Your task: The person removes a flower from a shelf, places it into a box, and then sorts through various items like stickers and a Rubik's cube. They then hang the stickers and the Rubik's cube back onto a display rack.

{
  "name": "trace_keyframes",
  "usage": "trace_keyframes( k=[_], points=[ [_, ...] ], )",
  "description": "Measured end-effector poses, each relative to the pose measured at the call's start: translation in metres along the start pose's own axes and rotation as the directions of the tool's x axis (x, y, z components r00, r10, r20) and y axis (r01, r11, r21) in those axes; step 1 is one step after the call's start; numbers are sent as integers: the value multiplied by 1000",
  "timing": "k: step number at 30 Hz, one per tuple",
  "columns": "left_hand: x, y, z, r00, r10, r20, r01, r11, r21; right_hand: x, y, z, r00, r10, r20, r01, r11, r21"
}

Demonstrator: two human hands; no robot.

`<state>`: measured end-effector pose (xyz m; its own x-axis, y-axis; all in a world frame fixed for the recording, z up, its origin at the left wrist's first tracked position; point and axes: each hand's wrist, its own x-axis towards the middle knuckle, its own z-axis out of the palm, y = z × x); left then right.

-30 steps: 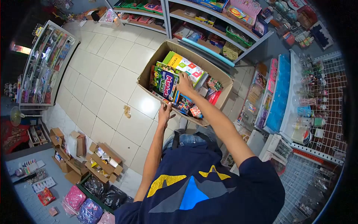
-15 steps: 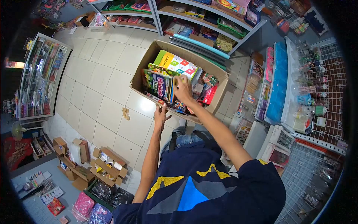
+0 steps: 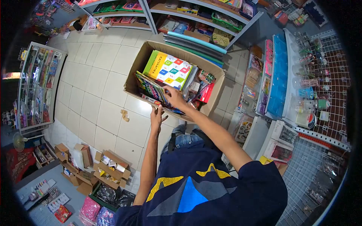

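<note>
A large cardboard box [image 3: 132,67] stands in front of me with books and small packaged goods inside. My left hand [image 3: 155,119] grips the near left rim of the box, its thumb apart from the fingers. Inside the box, my right hand [image 3: 175,100] holds the upper edge of several thin colourful books [image 3: 149,87], which are tilted toward me. Behind them lies a white and yellow maths book [image 3: 171,69] with coloured squares, its cover in full view. Red packs [image 3: 206,93] and a patterned small box [image 3: 206,77] sit at the right end.
Long rolls [image 3: 196,41] lie between the box and the metal shelves [image 3: 188,15]. A glass display case [image 3: 41,83] stands left on the tiled floor [image 3: 102,79]. Opened cartons [image 3: 111,167] are at lower left. Blue bins [image 3: 278,75] and a wire rack [image 3: 328,83] line the right.
My right hand has moved down and toward me, tipping the thin books nearer the close wall. More of the maths book is uncovered. The view has shifted slightly.
</note>
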<state>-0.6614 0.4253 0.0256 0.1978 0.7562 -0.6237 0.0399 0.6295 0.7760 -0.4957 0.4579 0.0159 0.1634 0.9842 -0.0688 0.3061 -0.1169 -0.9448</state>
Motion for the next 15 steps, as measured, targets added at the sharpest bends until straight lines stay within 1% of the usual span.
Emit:
trace_keyframes(
  k=[3, 4, 5, 6, 7, 8, 9, 10, 12, 13, 15],
  points=[
    [-4, 2, 1, 1000, 1, -1, -1, 1000, -9, -2, 2, -6, 981, -192, 40, 195, 977, -88],
    [-6, 5, 2, 1000, -3, -7, 3, 1000, -9, 4, 13, -10, 980, -200, 24, 201, 966, -165],
    [-8, 7, 2, 1000, -7, -13, 7, 1000, -11, 16, 25, -21, 987, -151, 52, 157, 978, -134],
    [-14, 14, 6, 1000, -8, -27, 7, 1000, -23, 18, 19, -37, 987, -149, -54, 143, 984, -102],
    [-14, 13, 6, 1000, 1, -20, -2, 1000, -30, 21, 23, -51, 976, -141, -164, 124, 986, -110],
    [-13, 11, 5, 1000, 12, -13, -12, 999, -38, 28, 35, -65, 969, -115, -218, 81, 984, -159],
    [-11, 10, 5, 1000, 24, -5, -25, 999, -47, 31, 45, -79, 965, -105, -238, 55, 977, -208],
    [-10, 9, 5, 1000, 24, -5, -24, 998, -53, 32, 52, -92, 971, -20, -239, -7, 994, -109],
    [-9, 8, 4, 1000, 22, -1, -22, 999, -48, 27, 65, -116, 993, 88, -81, -105, 967, -231],
    [-9, 9, 4, 1000, 21, -1, -21, 999, -45, 24, 72, -125, 989, 149, -5, -144, 945, -295],
    [-10, 10, 3, 1000, 24, 13, -24, 999, -41, 10, 99, -125, 976, 184, 112, -134, 926, -353]
  ],
)
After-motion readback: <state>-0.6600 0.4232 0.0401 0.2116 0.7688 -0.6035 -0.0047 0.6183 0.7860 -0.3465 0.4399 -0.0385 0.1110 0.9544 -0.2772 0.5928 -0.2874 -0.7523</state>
